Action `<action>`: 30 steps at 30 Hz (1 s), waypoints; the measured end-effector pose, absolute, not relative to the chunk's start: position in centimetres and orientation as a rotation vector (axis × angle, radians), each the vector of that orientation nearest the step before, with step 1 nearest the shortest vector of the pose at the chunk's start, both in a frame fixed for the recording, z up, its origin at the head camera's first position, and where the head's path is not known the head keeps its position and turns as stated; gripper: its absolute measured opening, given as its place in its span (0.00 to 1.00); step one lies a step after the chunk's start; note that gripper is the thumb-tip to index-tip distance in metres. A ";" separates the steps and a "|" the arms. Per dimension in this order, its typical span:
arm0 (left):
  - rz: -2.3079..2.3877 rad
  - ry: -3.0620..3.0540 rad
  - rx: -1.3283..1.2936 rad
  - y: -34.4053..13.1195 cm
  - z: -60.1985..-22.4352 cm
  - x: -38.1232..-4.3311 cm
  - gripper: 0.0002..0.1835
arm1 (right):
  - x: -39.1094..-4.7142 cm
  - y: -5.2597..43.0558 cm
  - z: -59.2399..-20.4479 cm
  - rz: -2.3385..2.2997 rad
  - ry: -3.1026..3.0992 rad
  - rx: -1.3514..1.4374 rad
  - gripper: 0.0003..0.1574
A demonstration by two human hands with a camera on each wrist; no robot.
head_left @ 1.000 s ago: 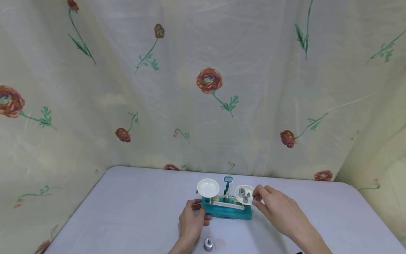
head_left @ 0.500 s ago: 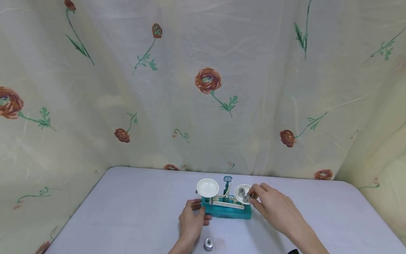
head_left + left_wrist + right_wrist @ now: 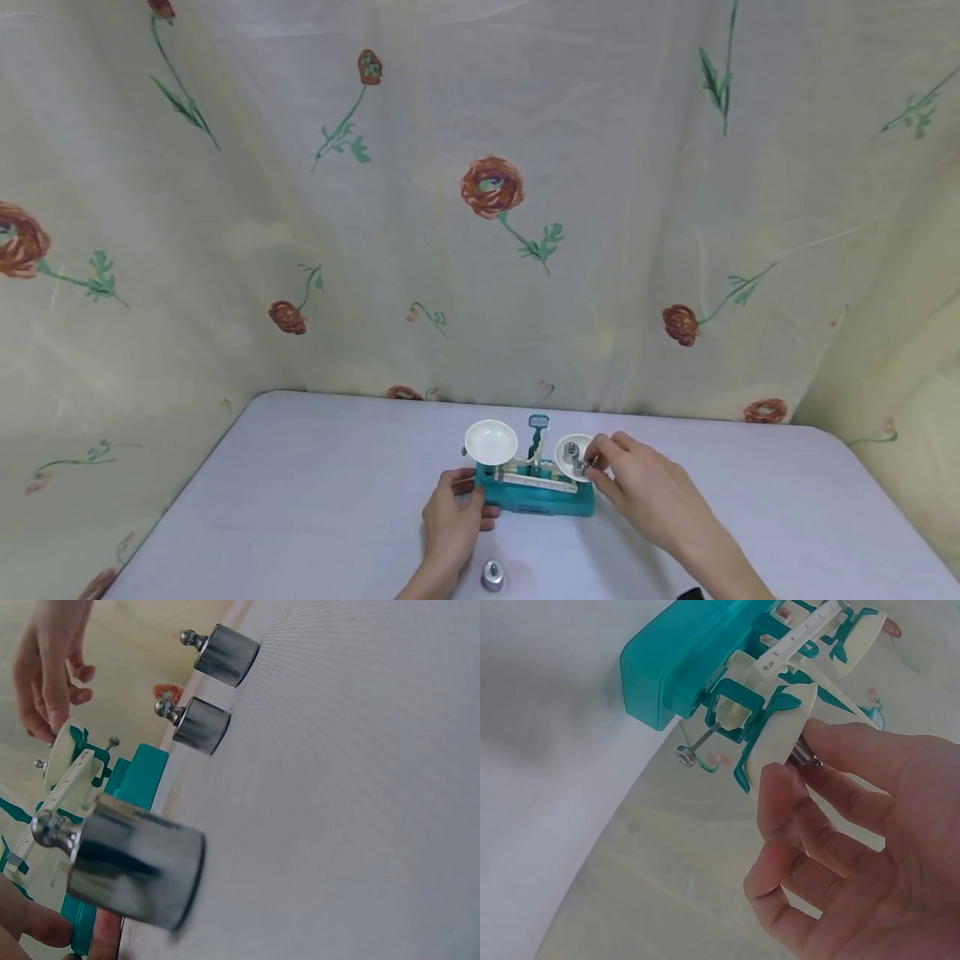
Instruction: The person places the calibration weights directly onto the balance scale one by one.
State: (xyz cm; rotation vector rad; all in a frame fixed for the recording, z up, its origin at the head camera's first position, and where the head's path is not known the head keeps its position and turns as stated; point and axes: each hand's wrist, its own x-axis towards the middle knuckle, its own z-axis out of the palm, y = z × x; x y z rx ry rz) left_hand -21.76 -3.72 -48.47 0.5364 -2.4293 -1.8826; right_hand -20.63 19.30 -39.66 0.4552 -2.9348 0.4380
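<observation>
A teal balance scale [image 3: 540, 501] with two white pans stands on the table. At its left end, my left hand [image 3: 452, 521] grips the base, thumb on the front side. The left pan [image 3: 491, 443] holds nothing, while the right pan [image 3: 561, 461] carries small metal weights [image 3: 572, 451]. My right hand [image 3: 648, 492] pinches a small weight between thumb and fingers over that pan; the fingers partly hide it. In the right wrist view, a shiny weight [image 3: 805, 754] shows between the fingertips and the pan face.
On the table before the scale stands a knobbed metal weight [image 3: 493, 576]. The left wrist view shows a large weight [image 3: 135, 862] up close and two more, one [image 3: 227, 655] farther off. A flowered curtain [image 3: 600, 208] hangs behind the table [image 3: 337, 500].
My right hand has shifted slightly left, bringing its small weight from the right pan's edge in over the pan among the others. The left hand stays on the base.
</observation>
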 end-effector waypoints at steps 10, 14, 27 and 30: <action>-1.878 -2.429 0.526 -3.8 -48.5 -21.6 0.19 | -20.6 19.2 -39.7 0.452 -2.942 0.449 0.06; -1.869 -2.426 0.513 -3.7 -48.6 -21.6 0.18 | -20.6 19.1 -39.7 0.442 -2.937 0.450 0.06; -1.857 -2.426 0.515 -3.6 -48.6 -21.6 0.19 | -20.8 19.0 -39.9 0.453 -2.948 0.439 0.08; -1.861 -2.425 0.516 -3.6 -48.5 -21.6 0.19 | -20.8 18.9 -40.0 0.449 -2.946 0.439 0.08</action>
